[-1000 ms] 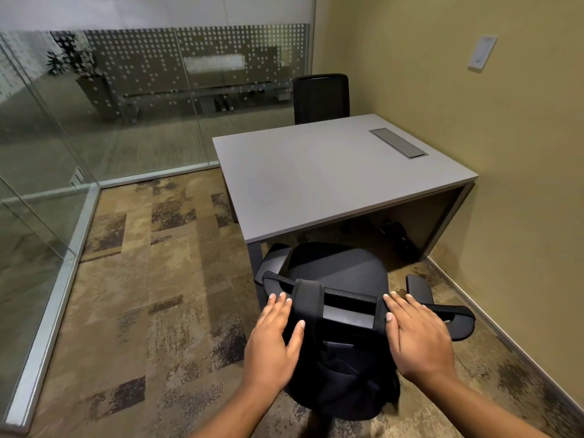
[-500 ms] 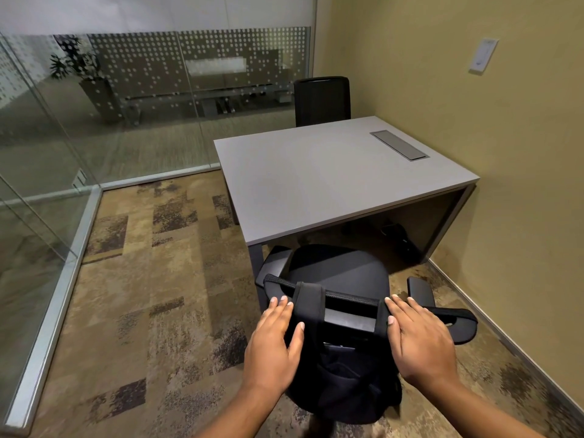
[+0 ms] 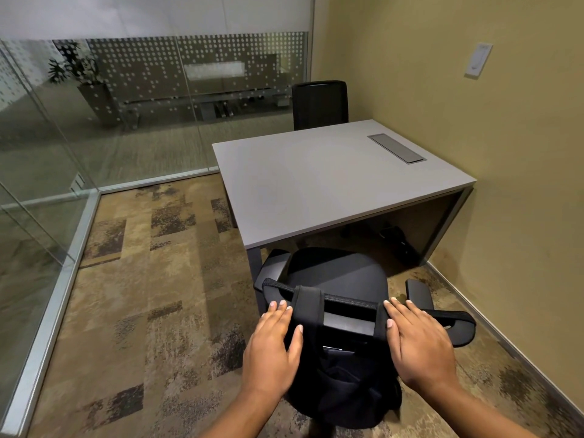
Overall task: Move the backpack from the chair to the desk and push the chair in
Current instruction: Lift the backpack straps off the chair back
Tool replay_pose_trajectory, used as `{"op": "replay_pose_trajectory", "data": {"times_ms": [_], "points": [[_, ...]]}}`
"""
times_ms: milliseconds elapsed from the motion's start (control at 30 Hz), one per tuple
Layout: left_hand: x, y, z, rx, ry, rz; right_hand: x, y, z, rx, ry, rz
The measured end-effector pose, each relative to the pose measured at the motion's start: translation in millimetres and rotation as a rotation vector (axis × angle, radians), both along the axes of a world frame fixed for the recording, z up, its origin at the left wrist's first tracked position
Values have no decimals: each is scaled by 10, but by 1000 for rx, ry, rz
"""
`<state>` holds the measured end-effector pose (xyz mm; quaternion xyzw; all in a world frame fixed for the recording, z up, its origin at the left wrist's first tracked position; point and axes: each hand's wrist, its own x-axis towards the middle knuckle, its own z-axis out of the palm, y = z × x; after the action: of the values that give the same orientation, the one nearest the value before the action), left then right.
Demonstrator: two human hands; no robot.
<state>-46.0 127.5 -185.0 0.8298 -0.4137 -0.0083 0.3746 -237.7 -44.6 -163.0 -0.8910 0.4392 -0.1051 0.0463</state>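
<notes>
A second black chair [image 3: 319,104] stands at twelve o'clock. Glass partitions [image 3: 126,121] run from nine to eleven; a white wall plate [image 3: 479,60] hangs at two o'clock.

Changes vs. earlier frames: view has shifted slightly; worktop [image 3: 331,181] and far chair [image 3: 319,104] sit a bit lower in frame. Near chair [image 3: 339,273] seat has edged closer to the worktop's front edge, approx. just under it. Left hand [image 3: 271,352] and right hand [image 3: 422,343] have moved fwd w/ the backrest top; fingers [image 3: 279,306] flat, spread, either side of the backpack [image 3: 344,384] straps. Change is small overall.
</notes>
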Motion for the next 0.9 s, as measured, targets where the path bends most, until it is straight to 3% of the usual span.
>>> {"op": "replay_pose_trajectory", "data": {"times_ms": [233, 367, 533, 667, 900], "points": [[4, 22, -57, 0, 33, 16, 2, -13, -2, 0, 0, 3], [-9, 44, -120, -95, 254, 215, -7, -20, -4, 8, 7, 15], [-40, -100, -40, -199, 564, 318, -6, -27, -2, 23, -14, 30], [4, -209, -12, -210, 824, 196, -2, -30, -4, 23, -6, 33], [205, -134, -7, -158, 794, 31, 9, -71, -30, 27, 0, 46]]}}
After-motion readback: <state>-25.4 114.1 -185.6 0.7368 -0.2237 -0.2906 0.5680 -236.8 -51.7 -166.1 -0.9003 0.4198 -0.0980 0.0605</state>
